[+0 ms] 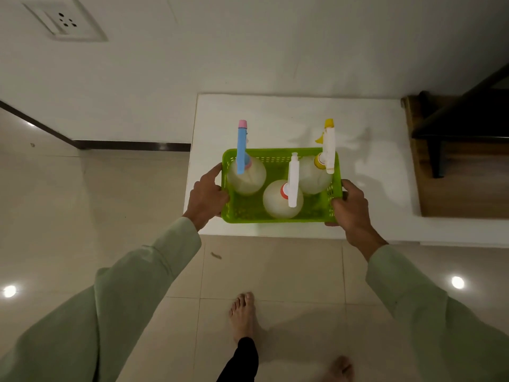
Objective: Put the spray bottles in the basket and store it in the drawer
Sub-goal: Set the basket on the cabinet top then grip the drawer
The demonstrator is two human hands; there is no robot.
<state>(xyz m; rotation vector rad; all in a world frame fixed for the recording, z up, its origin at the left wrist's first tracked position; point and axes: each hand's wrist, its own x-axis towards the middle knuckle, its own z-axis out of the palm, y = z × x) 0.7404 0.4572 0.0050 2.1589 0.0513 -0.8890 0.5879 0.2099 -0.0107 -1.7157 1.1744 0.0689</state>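
Head view: unlabelled spray bottles [283, 199], green basket [278, 216].

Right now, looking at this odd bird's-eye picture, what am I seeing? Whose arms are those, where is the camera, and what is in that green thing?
There is no machine here. A person wears a wide-angle camera on the head, looking forward and down, so you see their own arms in pale green sleeves and bare feet on the tiled floor.

The left hand and right hand grip the two short ends of a green basket, fingers curled around its rim. The basket is over a white counter; whether it rests on it or is lifted, I cannot tell.

Inside stand three clear spray bottles: one with a blue sprayer, one with a white sprayer, and one with a yellow-tipped sprayer. No drawer is visible.
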